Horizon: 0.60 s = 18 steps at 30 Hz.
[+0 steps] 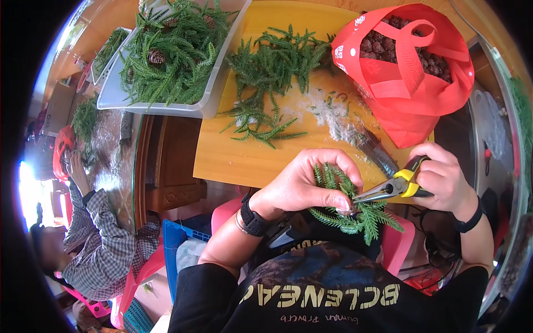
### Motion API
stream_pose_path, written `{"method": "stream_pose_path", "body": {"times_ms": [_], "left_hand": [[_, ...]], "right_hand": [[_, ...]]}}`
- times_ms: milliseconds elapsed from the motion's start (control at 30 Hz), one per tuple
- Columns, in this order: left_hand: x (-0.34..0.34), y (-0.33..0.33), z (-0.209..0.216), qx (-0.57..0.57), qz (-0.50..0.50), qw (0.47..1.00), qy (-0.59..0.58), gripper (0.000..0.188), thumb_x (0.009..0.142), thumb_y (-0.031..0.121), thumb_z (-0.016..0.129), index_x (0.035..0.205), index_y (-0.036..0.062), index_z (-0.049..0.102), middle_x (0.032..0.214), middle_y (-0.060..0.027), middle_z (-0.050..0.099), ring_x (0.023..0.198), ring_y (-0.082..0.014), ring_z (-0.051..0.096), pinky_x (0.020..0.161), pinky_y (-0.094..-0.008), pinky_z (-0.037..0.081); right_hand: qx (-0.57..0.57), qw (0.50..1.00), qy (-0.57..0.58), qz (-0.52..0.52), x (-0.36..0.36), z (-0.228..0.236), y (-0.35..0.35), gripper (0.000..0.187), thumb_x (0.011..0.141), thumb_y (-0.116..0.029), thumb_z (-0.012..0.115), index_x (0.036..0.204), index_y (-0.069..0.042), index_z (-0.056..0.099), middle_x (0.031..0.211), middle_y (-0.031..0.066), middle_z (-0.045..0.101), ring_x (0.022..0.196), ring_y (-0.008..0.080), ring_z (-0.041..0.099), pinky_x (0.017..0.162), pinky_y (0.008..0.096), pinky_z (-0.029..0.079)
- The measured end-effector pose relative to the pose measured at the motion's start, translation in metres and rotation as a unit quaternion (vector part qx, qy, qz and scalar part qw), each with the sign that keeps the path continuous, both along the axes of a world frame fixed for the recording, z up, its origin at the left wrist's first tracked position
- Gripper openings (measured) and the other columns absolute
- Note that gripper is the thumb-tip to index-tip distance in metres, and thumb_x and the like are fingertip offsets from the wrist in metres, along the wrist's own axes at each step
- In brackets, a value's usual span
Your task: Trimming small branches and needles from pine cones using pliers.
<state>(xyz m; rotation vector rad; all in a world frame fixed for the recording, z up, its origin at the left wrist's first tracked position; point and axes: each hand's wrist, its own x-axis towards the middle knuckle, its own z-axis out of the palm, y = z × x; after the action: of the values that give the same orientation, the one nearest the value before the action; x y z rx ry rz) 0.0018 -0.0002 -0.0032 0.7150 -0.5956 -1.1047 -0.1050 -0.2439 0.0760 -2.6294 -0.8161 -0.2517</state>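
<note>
My left hand [311, 183] is closed around a green artificial pine sprig [369, 219], its needled branches spreading out below and above my fingers. A pair of needle-nose pliers [408, 186] with yellow-and-black handles is gripped in my right hand [444, 175]. The tips of the pliers meet the middle of the sprig, right beside my left thumb. Something small and brownish shows at that spot, too covered to make out. Both hands are held in front of my body, just off the near edge of the yellow table [222, 158].
On the table lie loose pine sprigs [283, 61], white flakes [333, 119] and a bundle of thin dark stems [375, 150]. A red bag [411, 105] of pinecones stands right. A clear bin [161, 108] holds sprigs with pinecones. Another person [105, 244] in a checked shirt works at left.
</note>
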Motion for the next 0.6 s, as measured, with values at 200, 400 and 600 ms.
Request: {"method": "stream_pose_path", "body": {"times_ms": [200, 400, 600], "left_hand": [[-0.001, -0.0012, -0.0014, -0.007, 0.031, 0.997, -0.072, 0.034, 0.066, 0.007, 0.079, 0.091, 0.0, 0.057, 0.088, -0.0114, 0.062, 0.082, -0.0171, 0.06, 0.072, -0.0279, 0.049], [-0.0029, 0.0001, 0.0038, 0.019, 0.082, 0.99, -0.114, 0.034, 0.065, 0.004, 0.08, 0.09, 0.0008, 0.057, 0.088, -0.0093, 0.063, 0.081, -0.0147, 0.061, 0.073, -0.0269, 0.049], [-0.0046, 0.0001, 0.0013, 0.008, 0.098, 0.989, -0.115, 0.033, 0.065, 0.005, 0.08, 0.088, 0.0013, 0.057, 0.086, -0.0088, 0.063, 0.08, -0.0141, 0.061, 0.072, -0.0265, 0.049]], "right_hand": [[-0.008, 0.999, 0.044, -0.004, -0.0055, 0.0026, -0.0015, 0.03, 0.055, -0.011, 0.075, 0.06, -0.004, 0.047, 0.059, 0.0073, 0.047, 0.078, 0.0286, 0.058, 0.057, 0.0344, 0.047], [-0.003, 0.999, 0.045, -0.028, -0.0051, 0.0061, 0.0019, 0.03, 0.058, -0.012, 0.076, 0.063, -0.002, 0.048, 0.069, 0.0099, 0.052, 0.094, 0.0327, 0.057, 0.073, 0.0408, 0.047], [-0.028, 0.998, 0.041, -0.035, -0.0081, 0.0063, -0.0011, 0.028, 0.059, -0.012, 0.075, 0.064, -0.001, 0.05, 0.071, 0.0103, 0.052, 0.097, 0.0338, 0.056, 0.077, 0.0431, 0.046]]}}
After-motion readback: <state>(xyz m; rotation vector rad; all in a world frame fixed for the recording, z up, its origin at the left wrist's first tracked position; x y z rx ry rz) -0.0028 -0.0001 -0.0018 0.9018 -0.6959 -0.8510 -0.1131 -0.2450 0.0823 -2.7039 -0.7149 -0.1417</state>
